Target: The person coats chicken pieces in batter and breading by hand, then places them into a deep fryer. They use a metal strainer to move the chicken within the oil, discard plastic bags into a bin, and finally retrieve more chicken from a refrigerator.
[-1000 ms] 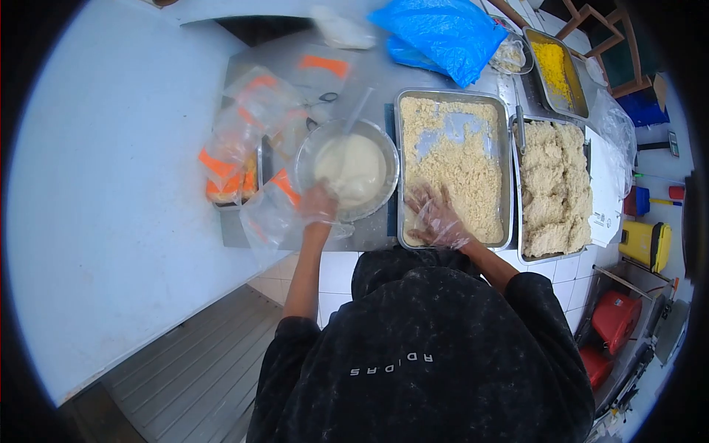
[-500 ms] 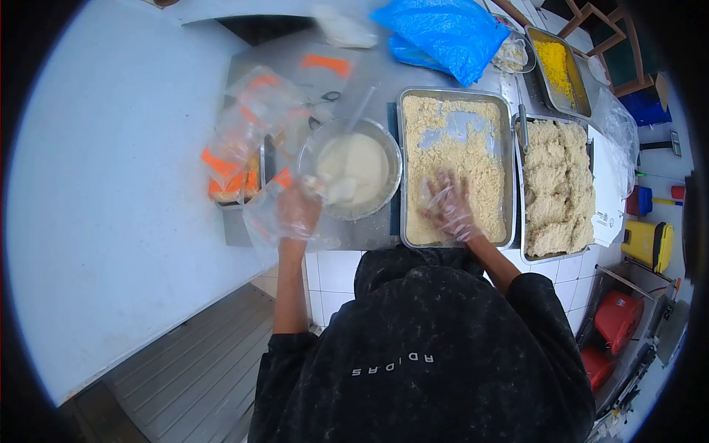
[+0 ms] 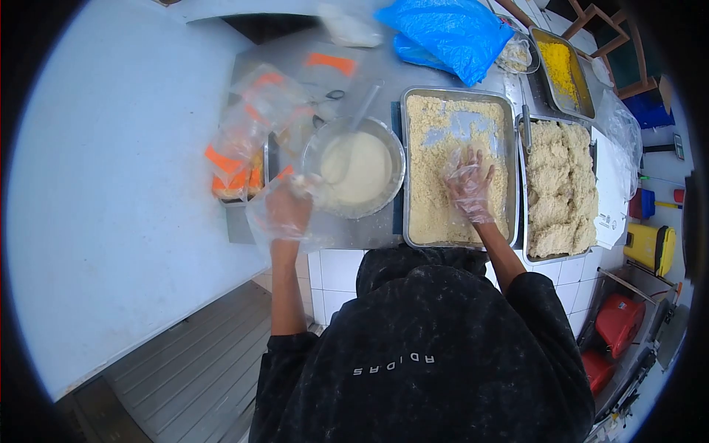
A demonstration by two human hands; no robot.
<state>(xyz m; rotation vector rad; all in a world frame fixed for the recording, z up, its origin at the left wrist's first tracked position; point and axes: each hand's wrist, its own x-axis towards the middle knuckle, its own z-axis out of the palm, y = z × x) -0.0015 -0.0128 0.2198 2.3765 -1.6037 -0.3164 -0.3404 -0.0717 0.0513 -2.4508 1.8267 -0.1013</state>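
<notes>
Both my hands wear clear plastic gloves. My right hand (image 3: 470, 183) lies with spread fingers on the pale crumbs (image 3: 432, 214) in a metal tray (image 3: 405, 148). Bare metal shows in the crumb layer beyond my fingertips. My left hand (image 3: 289, 209) is at the left rim of a metal bowl (image 3: 401, 159) of creamy batter (image 3: 365, 173); its fingers are smeared by motion, and whether they hold anything is unclear. A ladle or whisk handle (image 3: 365, 103) leans out of the bowl. Coated pieces (image 3: 559, 184) fill a second tray on the right.
Plastic bags with orange bands (image 3: 255, 100) and a tray of orange-topped packs (image 3: 240, 177) lie left of the bowl. Beyond are a blue plastic bag (image 3: 450, 33) and a tray of yellow crumbs (image 3: 561, 70). A white wall or panel (image 3: 111, 184) stands on the left.
My right hand has moved right and slightly away from me over the crumbs, its fingers now spread wider. My left hand has shifted slightly left, off the bowl's rim.
</notes>
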